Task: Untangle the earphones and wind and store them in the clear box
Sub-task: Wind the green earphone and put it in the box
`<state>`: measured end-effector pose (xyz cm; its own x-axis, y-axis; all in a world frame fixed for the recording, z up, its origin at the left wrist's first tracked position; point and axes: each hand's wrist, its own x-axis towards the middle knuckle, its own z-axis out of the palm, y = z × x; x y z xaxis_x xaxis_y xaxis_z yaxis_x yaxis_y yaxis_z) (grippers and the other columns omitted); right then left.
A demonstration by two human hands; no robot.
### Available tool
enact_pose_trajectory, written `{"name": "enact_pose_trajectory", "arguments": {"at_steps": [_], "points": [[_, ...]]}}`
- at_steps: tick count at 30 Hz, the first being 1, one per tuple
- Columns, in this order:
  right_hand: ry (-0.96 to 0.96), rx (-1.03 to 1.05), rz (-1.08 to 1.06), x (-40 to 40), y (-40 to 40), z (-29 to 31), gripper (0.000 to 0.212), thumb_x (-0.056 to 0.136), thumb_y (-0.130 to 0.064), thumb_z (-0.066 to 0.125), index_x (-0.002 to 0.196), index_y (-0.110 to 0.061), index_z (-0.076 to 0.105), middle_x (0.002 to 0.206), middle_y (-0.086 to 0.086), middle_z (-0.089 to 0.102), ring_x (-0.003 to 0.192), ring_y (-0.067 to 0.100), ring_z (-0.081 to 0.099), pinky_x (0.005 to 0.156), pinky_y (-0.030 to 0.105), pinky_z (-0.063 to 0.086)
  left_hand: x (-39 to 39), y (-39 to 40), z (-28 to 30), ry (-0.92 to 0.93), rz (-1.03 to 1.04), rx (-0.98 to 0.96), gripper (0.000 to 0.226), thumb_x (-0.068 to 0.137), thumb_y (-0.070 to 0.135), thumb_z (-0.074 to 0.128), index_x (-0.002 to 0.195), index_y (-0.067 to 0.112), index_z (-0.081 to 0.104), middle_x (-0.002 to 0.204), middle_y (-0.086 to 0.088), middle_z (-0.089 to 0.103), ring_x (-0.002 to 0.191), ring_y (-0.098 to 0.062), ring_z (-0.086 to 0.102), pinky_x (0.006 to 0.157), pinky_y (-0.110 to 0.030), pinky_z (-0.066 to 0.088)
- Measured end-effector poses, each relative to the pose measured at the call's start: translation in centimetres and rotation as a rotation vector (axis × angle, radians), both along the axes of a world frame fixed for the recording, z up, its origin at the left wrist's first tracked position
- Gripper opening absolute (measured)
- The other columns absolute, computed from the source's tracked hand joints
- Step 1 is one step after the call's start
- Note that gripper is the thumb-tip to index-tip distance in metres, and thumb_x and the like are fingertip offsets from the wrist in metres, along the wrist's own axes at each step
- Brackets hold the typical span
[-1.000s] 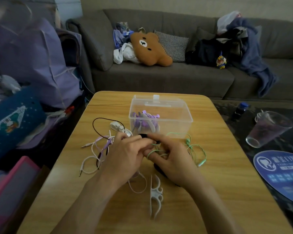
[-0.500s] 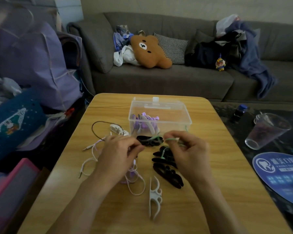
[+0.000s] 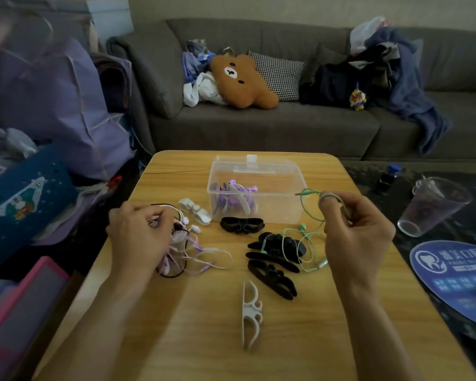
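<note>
Evidently mid-untangling, the right hand (image 3: 355,229) pinches the green earphones (image 3: 308,237), grip clamped, while the left hand (image 3: 138,237) grips the tangled cords (image 3: 193,254); winding onto a black winder (image 3: 272,276) likely follows.

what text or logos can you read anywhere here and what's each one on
"御美口腔", roughly, since the characters are blurred: white lettering beside a tooth logo on the round blue printed fan at the right edge.
Smaller white lines below it on the same fan: too small and blurred to read.
Dark blue cushion with a white rocket picture on the left: a picture only, no words legible.
No other readable text.
</note>
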<state>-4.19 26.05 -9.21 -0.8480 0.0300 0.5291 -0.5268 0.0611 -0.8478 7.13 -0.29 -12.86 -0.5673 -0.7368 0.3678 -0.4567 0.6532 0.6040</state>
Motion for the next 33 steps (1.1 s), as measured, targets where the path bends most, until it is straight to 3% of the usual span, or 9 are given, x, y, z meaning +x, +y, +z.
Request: {"name": "enact_pose_trajectory", "arguments": {"at_steps": [4, 7, 11, 14, 18, 24, 26, 29, 33], "points": [[0.078, 0.074, 0.196, 0.8, -0.3, 0.2, 0.005, 0.090, -0.017, 0.069, 0.088, -0.021, 0.070, 0.071, 0.010, 0.062, 0.052, 0.027, 0.049, 0.043, 0.037, 0.038, -0.4, 4.3, 1.0, 0.276, -0.143, -0.180, 0.015, 0.088, 0.008, 0.065, 0.101, 0.013, 0.070, 0.114, -0.004, 0.058, 0.117, -0.023, 0.049, 0.099, -0.044, 0.041], [-0.023, 0.184, 0.422, 1.0, -0.8, -0.6, 0.006, 0.086, -0.018, 0.072, 0.081, -0.021, 0.073, 0.063, 0.015, 0.062, 0.050, 0.036, 0.049, 0.041, 0.041, 0.038, 0.3, 8.8, 2.5, 0.483, -0.487, 0.171, 0.027, 0.089, 0.005, 0.056, 0.112, 0.016, 0.063, 0.120, 0.010, 0.058, 0.120, -0.008, 0.054, 0.097, -0.027, 0.047], [-0.080, 0.301, 0.551, 1.4, -1.9, -1.1, 0.014, 0.082, -0.034, 0.070, 0.079, -0.022, 0.075, 0.063, 0.020, 0.066, 0.054, 0.047, 0.056, 0.044, 0.052, 0.044, 0.9, 11.9, 2.3, 0.253, -0.714, 0.361, 0.027, 0.100, 0.024, 0.056, 0.125, 0.033, 0.057, 0.108, 0.022, 0.066, 0.105, 0.000, 0.064, 0.081, -0.020, 0.054], [-0.177, 0.310, 0.603, 1.4, -1.9, -0.5, 0.013, 0.082, -0.029, 0.072, 0.079, -0.018, 0.075, 0.066, 0.022, 0.066, 0.058, 0.044, 0.059, 0.051, 0.050, 0.048, 0.9, 10.9, 1.0, 0.103, -0.754, 0.329, 0.022, 0.103, 0.024, 0.049, 0.098, 0.040, 0.063, 0.075, 0.012, 0.065, 0.065, -0.005, 0.062, 0.058, -0.021, 0.047], [-0.387, 0.341, 0.541, 0.0, -0.7, 0.0, 0.019, 0.093, -0.028, 0.068, 0.084, -0.011, 0.073, 0.074, 0.011, 0.072, 0.076, 0.039, 0.067, 0.075, 0.048, 0.055, 1.0, 10.3, 1.0, 0.110, -0.705, 0.656, 0.029, 0.106, 0.017, 0.041, 0.087, 0.025, 0.062, 0.064, 0.000, 0.059, 0.057, -0.015, 0.052, 0.057, -0.033, 0.042], [-0.675, 0.042, 0.117, -2.9, 2.6, 0.3, 0.022, 0.100, -0.003, 0.051, 0.112, -0.013, 0.066, 0.099, 0.005, 0.070, 0.092, 0.020, 0.067, 0.084, 0.039, 0.056, 0.2, 7.9, 1.2, 0.272, -0.453, 0.846, 0.031, 0.106, 0.007, 0.037, 0.083, 0.005, 0.057, 0.056, -0.001, 0.052, 0.052, -0.019, 0.045, 0.050, -0.031, 0.040], [-0.669, 0.168, -0.016, -3.8, 3.4, 0.0, 0.043, 0.096, 0.003, 0.053, 0.132, -0.021, 0.056, 0.125, 0.003, 0.062, 0.100, 0.018, 0.065, 0.082, 0.037, 0.056, 0.3, 7.4, 1.6, 0.274, -0.410, 1.009, 0.032, 0.104, 0.009, 0.037, 0.076, 0.007, 0.052, 0.051, 0.004, 0.035, 0.049, -0.016, 0.028, 0.048, -0.028, 0.020], [-0.656, 0.538, -0.092, -4.2, 4.2, -0.2, 0.064, 0.093, 0.000, 0.059, 0.147, -0.027, 0.041, 0.142, 0.005, 0.050, 0.099, 0.017, 0.059, 0.071, 0.034, 0.053, 0.5, 7.1, 2.1, 0.249, -0.431, 1.154, 0.035, 0.103, 0.025, 0.037, 0.073, 0.011, 0.049, 0.053, 0.005, 0.027, 0.048, -0.015, 0.022, 0.049, -0.030, 0.017], [-0.684, 1.079, -0.150, -3.6, 3.8, -0.2, 0.064, 0.096, -0.022, 0.061, 0.153, -0.023, 0.032, 0.155, 0.019, 0.025, 0.124, 0.036, 0.048, 0.099, 0.047, 0.046, 0.7, 7.3, 2.1, 0.171, -0.535, 1.170, 0.030, 0.103, 0.024, 0.043, 0.079, 0.008, 0.049, 0.056, -0.001, 0.035, 0.047, -0.016, 0.032, 0.050, -0.030, 0.026]]}}
